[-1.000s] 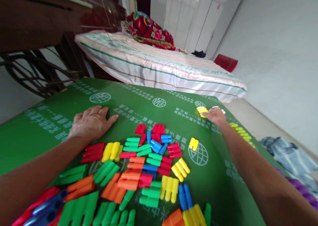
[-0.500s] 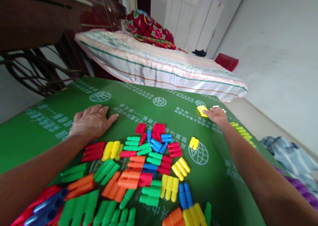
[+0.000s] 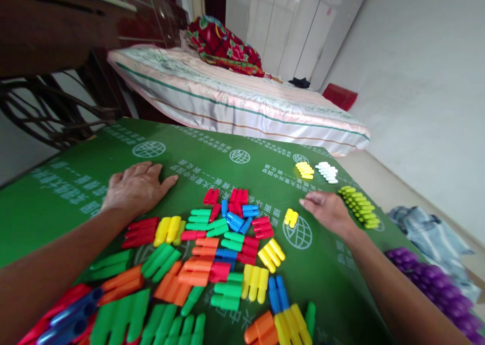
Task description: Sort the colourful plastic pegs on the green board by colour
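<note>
My left hand [image 3: 134, 187] lies flat on the green board [image 3: 204, 155], thumb out to the side, holding nothing. Hovering above the right part of the board, my right hand [image 3: 326, 208] has loosely bent fingers and nothing visible in them. Its fingertips are up and right of a small yellow block [image 3: 291, 217]. Beyond it a yellow group of blocks [image 3: 304, 170] sits beside a white group of blocks [image 3: 327, 173]. Between my arms lies a loose spread of plastic bullet-shaped blocks, among them a yellow block [image 3: 272, 255], a red block [image 3: 262, 228] and a green block [image 3: 228, 290].
Along the board's right edge are lime-green blocks [image 3: 359, 207] and, closer to me, purple blocks [image 3: 434, 279]. A bed [image 3: 242, 102] stands past the far edge. Crumpled cloth [image 3: 432, 239] lies on the floor at right. Dark furniture [image 3: 68, 37] is at left.
My right hand has let go of the far yellow blocks and drawn back toward the small yellow block. The white group now shows fully. My left hand rests as before; the view shifted slightly.
</note>
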Demonstrator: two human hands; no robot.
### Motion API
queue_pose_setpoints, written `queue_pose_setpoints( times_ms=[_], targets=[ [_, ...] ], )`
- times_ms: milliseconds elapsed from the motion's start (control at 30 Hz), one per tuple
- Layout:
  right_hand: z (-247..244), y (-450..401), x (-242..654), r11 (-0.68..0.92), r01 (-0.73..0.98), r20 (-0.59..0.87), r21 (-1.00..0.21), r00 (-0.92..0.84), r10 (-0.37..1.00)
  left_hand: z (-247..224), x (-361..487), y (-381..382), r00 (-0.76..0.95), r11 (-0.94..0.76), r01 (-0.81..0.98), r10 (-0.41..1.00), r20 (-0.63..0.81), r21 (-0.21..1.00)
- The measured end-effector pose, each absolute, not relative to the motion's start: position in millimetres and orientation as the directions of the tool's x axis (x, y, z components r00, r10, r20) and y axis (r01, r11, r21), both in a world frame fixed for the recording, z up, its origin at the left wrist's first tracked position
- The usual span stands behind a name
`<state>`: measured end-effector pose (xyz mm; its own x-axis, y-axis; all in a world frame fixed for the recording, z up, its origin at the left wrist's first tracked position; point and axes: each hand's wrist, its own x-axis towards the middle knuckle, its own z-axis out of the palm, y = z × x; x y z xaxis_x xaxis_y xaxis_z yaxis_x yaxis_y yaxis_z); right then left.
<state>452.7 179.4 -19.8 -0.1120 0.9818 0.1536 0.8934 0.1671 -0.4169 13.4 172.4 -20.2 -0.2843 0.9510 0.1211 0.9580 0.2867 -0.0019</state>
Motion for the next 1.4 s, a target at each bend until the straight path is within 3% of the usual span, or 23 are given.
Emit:
queue_pose_setpoints(
  times_ms=[100, 233, 567, 1400],
  targets=[
    [-19.7, 146.2, 435.0, 0.214, 0.886, 0.128, -0.412, -0.176, 0.976, -21.2, 11.7, 172.5, -0.277, 0.279, 0.96, 0.952, 0.129, 0.006],
    [-25.0, 128.7, 423.4, 0.269, 0.922, 0.164, -0.28, -0.23, 0.959, -22.8, 10.4, 173.1, -0.271, 0.271, 0.962, 0.954, 0.131, 0.018],
    [-65.7, 120.1, 433.2, 0.398, 0.886, 0.458, -0.237, -0.26, 0.85, -18.7, 23.5, 164.9, -0.291, 0.291, 0.957, 0.951, 0.108, 0.012],
    [-65.1, 120.1, 430.3, 0.383, 0.895, 0.456, -0.229, -0.249, 0.855, -15.0, 26.3, 164.7, -0.292, 0.295, 0.955, 0.952, 0.094, -0.021]
  ],
)
